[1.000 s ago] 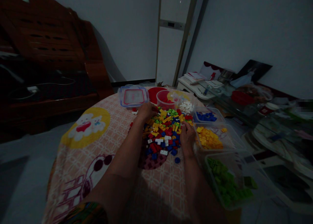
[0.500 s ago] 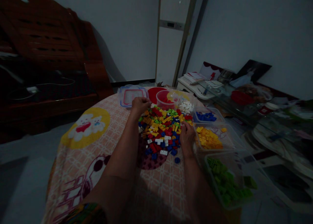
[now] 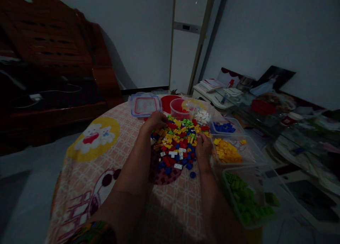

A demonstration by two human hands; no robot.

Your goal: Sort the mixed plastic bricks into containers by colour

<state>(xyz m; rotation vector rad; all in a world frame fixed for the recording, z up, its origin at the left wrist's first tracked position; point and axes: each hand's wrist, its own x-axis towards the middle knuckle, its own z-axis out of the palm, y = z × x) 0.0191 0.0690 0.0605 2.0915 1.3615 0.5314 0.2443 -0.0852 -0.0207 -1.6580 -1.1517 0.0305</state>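
Note:
A heap of mixed toy building bricks (image 3: 174, 153), in yellow, red, blue, green and white, is spread on the patterned tablecloth (image 3: 170, 208). My left hand (image 3: 156, 121) is at the heap's far left edge, its fingers bent together over the bricks; whatever is between them is hidden. At the right edge, my right hand (image 3: 204, 147) has its thumb and fingers closed, and I cannot make out what is in them. Beyond the heap stands a clear round tub (image 3: 174, 112) with red bricks inside. A round blue piece (image 3: 192, 175) lies apart at the near side.
On the right are clear boxes of blue bricks (image 3: 224, 127), yellow bricks (image 3: 227, 151) and green bricks (image 3: 244, 198). White bricks (image 3: 202, 116) lie behind the heap. A blue-rimmed lidded box (image 3: 145, 105) sits at the far left. A cluttered glass table (image 3: 265, 120) stands beyond.
My left hand has come down and slightly nearer, from beside the tub onto the heap's edge. A bit of red now shows left of it. My right hand has barely moved.

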